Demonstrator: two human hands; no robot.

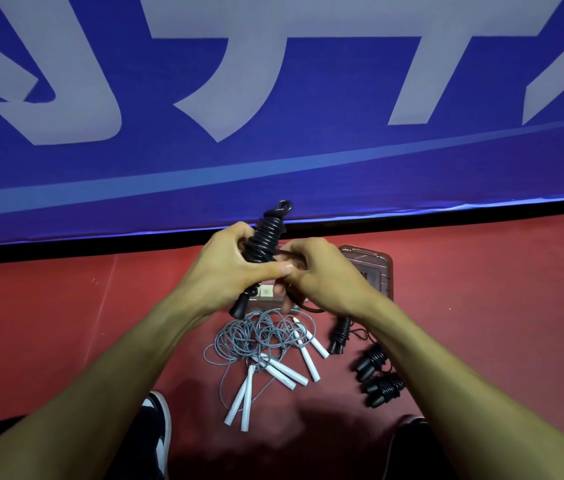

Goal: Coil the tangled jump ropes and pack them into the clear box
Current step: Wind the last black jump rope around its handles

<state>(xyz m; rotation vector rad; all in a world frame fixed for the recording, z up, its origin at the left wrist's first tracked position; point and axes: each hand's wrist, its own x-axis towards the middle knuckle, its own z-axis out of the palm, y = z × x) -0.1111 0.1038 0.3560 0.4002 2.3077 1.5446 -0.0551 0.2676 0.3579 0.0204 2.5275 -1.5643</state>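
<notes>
My left hand [225, 271] grips a black jump rope [265, 237] that is wound into a tight bundle, held up over the red floor [66, 323] with its looped end pointing toward the blue banner [273, 98]; one black handle [240, 306] pokes out below my palm. My right hand [325, 275] sits just beside it, its fingers [294, 265] curled round a loose strand of that same rope, thumb touching my left thumb. Under my hands lies the clear box [374, 268], partly hidden by them, flat on the floor close to the banner's lower edge. Nearer to me lies a tangle of grey ropes [256, 337] with white handles [287, 374] fanned out toward my feet. To the right of that heap lie more black ropes: one small coiled bundle [341, 336] just by my right wrist, and two further wound bundles [377, 375] side by side beneath my right forearm. A black and white shoe [159, 427] shows at the bottom left, under my left forearm.
</notes>
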